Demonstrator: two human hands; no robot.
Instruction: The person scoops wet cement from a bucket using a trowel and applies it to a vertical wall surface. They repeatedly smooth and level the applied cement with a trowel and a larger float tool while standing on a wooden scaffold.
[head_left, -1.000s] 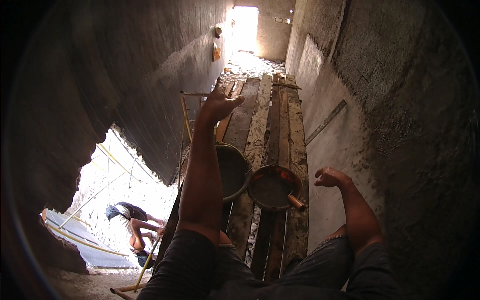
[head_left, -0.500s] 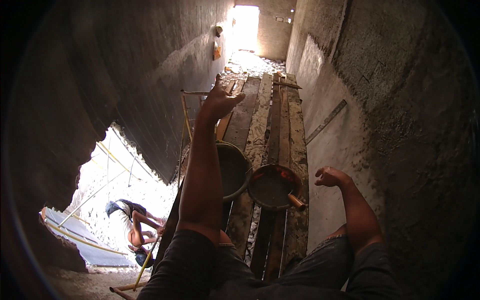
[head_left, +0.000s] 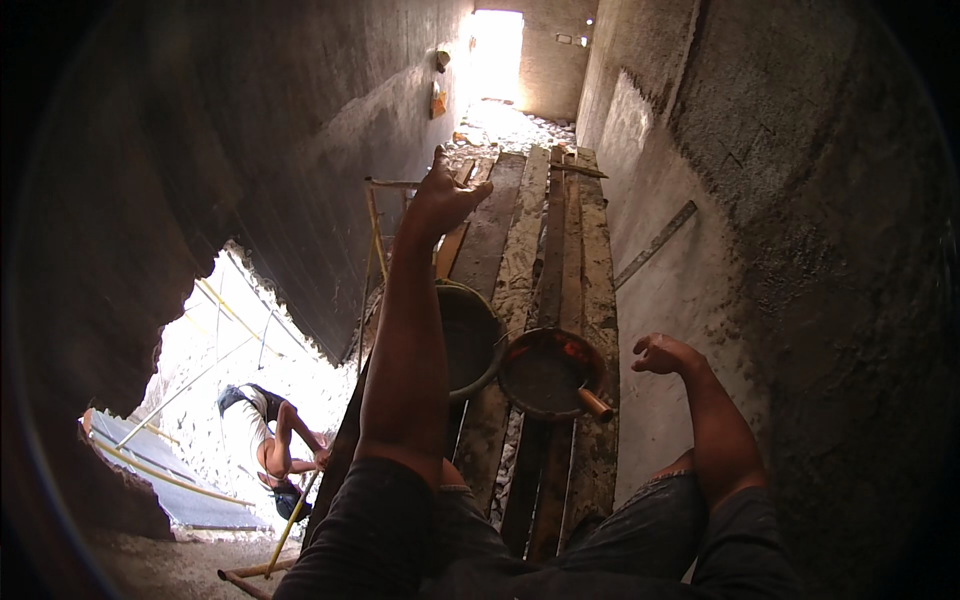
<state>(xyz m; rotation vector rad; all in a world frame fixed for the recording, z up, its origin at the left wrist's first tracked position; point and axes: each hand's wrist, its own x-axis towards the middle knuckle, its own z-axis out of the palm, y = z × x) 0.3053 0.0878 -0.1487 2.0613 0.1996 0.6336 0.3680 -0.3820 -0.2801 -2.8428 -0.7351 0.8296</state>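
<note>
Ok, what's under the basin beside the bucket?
Stained planks show around the basin, with gaps between some. Whatever lies directly beneath its base is covered.

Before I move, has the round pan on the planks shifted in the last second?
No; judged against the planks, the round pan keeps its place. Only the whole view has drifted slightly.
</note>
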